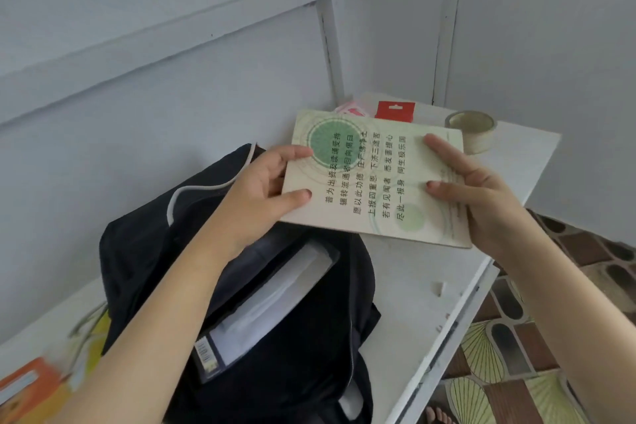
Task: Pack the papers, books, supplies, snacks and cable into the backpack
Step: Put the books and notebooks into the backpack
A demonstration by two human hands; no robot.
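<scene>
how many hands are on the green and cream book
2. The left hand grips the book at its left edge, above the backpack; the right hand holds its right edge.

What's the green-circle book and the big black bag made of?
The cream book with green circles looks like matte paper or thin card: flat printed cover, thin page edges. The black backpack looks like soft fabric, since it sags and folds.

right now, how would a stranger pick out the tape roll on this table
Start at the white table in the corner of the pale blue walls and go to its far right end, beyond the cream book with green circles. There a pale translucent roll of tape lies flat. It alone is a ring; the red hang-tab packet left of it is a flat rectangle.
</scene>
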